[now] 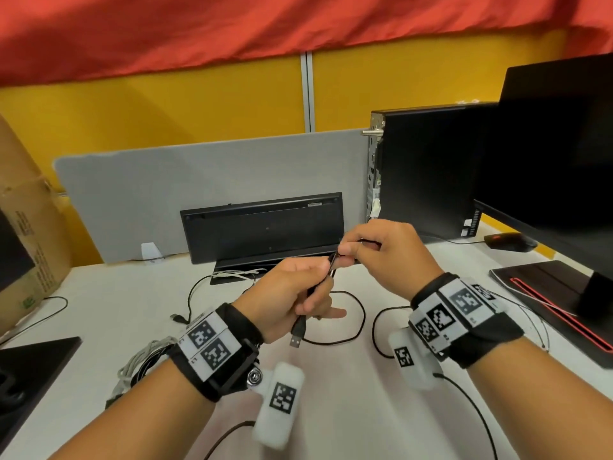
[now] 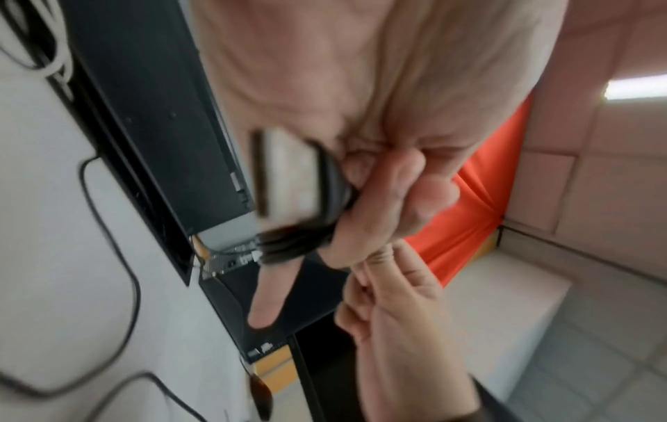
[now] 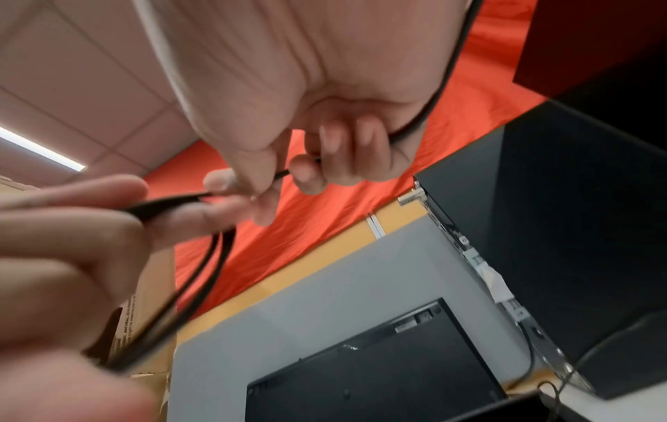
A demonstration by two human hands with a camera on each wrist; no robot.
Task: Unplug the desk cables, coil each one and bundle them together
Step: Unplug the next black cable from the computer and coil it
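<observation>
My left hand (image 1: 292,293) grips several folded loops of a thin black USB cable (image 1: 351,327) above the white desk. The cable's USB plug (image 1: 297,333) hangs below that fist. In the left wrist view the loops (image 2: 325,200) bulge out of my curled fingers. My right hand (image 1: 374,247) pinches the same cable just right of the left hand; thumb and forefinger hold the strand (image 3: 285,172) in the right wrist view. The slack lies in a loop on the desk. A bundle of grey and black cables (image 1: 139,363) lies by my left wrist.
A black keyboard (image 1: 262,227) leans on its edge against a grey divider (image 1: 199,180). A black computer case (image 1: 428,167) and a monitor (image 1: 557,144) stand at the right, with a mouse (image 1: 507,241) and a dark pad (image 1: 544,293). A cardboard box (image 1: 30,227) stands at the left.
</observation>
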